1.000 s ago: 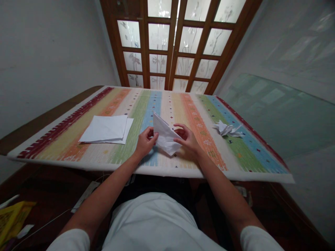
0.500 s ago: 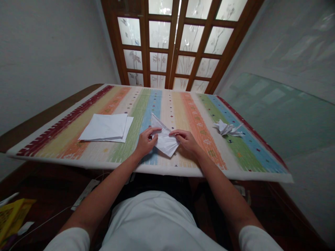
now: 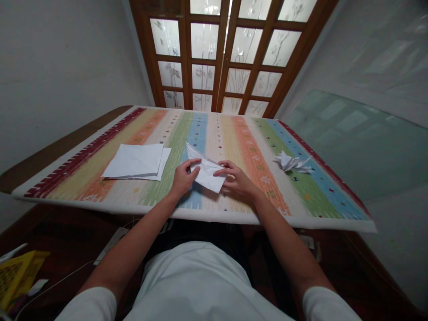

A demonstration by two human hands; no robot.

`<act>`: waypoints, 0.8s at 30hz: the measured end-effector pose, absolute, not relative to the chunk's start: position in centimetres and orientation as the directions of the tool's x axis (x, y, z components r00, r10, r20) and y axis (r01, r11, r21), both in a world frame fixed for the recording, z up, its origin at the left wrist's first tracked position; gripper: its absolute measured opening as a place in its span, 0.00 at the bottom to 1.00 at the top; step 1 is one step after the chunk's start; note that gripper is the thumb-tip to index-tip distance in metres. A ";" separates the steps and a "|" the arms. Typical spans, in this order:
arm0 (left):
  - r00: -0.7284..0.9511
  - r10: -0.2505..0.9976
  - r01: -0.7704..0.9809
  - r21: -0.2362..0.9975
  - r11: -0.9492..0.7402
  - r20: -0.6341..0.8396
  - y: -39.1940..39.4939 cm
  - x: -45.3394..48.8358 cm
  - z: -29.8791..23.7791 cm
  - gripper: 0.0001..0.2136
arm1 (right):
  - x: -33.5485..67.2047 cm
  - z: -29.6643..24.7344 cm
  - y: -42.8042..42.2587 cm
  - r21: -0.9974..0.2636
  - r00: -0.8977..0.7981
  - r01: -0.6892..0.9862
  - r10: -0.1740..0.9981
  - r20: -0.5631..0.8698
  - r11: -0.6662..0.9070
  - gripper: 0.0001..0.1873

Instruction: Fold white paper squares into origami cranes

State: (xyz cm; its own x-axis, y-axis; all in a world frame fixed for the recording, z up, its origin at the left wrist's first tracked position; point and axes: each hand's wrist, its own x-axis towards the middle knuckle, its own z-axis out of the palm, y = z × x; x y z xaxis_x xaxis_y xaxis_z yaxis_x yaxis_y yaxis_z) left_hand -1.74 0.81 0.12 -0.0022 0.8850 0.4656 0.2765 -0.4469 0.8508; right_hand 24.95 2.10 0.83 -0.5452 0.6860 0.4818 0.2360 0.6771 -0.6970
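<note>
Between my hands is a folded sheet of white paper [image 3: 210, 174], with a pointed corner reaching up and to the left and creases across its face. My left hand [image 3: 185, 176] pinches its left side between thumb and fingers. At the right edge, my right hand [image 3: 236, 179] grips the paper with fingers on top; its thumb is partly hidden. To the left lies a small stack of white paper sheets [image 3: 133, 160]. Off to the right sits a folded white paper figure [image 3: 291, 163] with several pointed tips.
A striped, multicoloured cloth [image 3: 160, 133] covers the table. Behind it stand wooden doors with glass panes [image 3: 203, 40]. A glass sheet [image 3: 354, 138] leans by the right wall. A yellow basket [image 3: 23, 276] is on the floor at lower left.
The folded paper has shifted slightly left and turned, its lower corner now further up. My right hand has moved its grip to the paper's right edge, fingers more spread.
</note>
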 end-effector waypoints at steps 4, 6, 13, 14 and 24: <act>0.103 0.866 0.324 0.806 -0.495 0.490 0.2 -1.5 0.4 0.14 | 25.0 0.9 2.3 -0.700 -0.517 0.247 0.702 0.490 0.670 0.07; 0.162 0.854 0.336 0.786 -0.520 0.495 -0.2 -1.4 0.6 0.14 | 24.8 0.9 2.2 -0.729 -0.471 0.260 0.742 0.477 0.634 0.09; 0.289 0.803 0.341 0.727 -0.596 0.522 -0.6 -1.0 0.6 0.15 | 23.8 0.3 2.2 -0.894 -0.361 0.156 0.866 0.345 0.421 0.24; 0.299 0.802 0.341 0.727 -0.596 0.517 -0.6 -1.1 0.6 0.14 | 23.7 0.4 2.2 -0.909 -0.368 0.125 0.870 0.329 0.397 0.25; 0.430 0.782 0.266 0.765 -0.587 0.450 -0.9 -1.1 0.8 0.15 | 23.4 0.7 1.8 -0.997 -0.463 -0.060 0.884 0.065 0.042 0.23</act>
State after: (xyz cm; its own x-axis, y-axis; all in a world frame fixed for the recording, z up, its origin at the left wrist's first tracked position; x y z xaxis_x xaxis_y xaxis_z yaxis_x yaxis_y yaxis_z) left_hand -1.08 -0.92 0.84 0.4305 0.7824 0.4501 0.2664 -0.5866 0.7648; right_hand 23.44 1.83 0.66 -0.4625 0.8842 0.0647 -0.0601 0.0416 -0.9973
